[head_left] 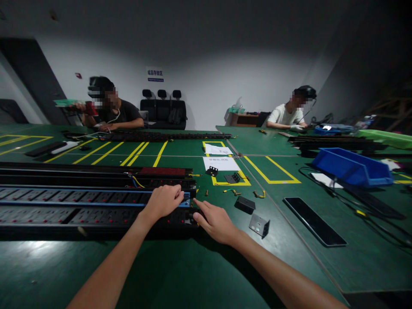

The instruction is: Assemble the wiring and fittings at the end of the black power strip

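Observation:
Long black power strips with rows of sockets and red switches lie side by side on the green table. My left hand (165, 200) rests palm down over the end of the blue-edged power strip (122, 196), fingers curled around it. At the strips' right end is my right hand (215, 219), its forefinger reaching the blue-edged strip's end and its thumb apart, near the end of the front power strip (93, 215). Right of it lie a black end cap (245, 204) and a metal bracket (258, 225). Short yellow-green wires (231, 192) are close by.
A dark phone-like slab (314, 221), a blue bin (352, 167) and black cables lie to the right. Paper sheets (220, 163) and black brackets (232, 177) are beyond my hands. Two people (127, 113) work across the table, beside more strips.

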The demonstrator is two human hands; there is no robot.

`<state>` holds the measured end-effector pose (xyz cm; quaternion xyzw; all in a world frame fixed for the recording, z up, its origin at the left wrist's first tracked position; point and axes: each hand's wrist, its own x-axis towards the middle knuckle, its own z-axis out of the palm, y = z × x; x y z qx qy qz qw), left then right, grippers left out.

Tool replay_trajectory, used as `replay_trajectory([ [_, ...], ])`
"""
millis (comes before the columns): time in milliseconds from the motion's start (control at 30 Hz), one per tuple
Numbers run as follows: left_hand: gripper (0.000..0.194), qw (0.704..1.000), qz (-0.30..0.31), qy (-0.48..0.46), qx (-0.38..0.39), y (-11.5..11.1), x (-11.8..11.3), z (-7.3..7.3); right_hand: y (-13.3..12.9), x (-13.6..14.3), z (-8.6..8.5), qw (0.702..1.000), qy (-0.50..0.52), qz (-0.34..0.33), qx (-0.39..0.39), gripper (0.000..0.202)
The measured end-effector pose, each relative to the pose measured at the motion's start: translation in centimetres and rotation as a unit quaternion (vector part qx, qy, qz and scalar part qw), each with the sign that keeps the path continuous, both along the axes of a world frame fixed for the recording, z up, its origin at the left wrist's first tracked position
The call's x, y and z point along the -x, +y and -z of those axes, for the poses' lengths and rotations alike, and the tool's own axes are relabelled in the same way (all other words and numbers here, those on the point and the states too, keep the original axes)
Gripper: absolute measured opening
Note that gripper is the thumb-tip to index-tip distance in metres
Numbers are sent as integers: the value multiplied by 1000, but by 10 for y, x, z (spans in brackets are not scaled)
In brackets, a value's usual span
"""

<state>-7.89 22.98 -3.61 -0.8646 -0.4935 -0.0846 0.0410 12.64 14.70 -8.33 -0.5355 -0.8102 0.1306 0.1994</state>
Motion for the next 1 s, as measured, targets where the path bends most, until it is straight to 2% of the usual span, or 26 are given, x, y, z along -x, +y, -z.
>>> replay_trajectory([
  [1000,32,1000,0,-3,2,0,0,0,1,1,1,1000,-4,1,-6,58],
])
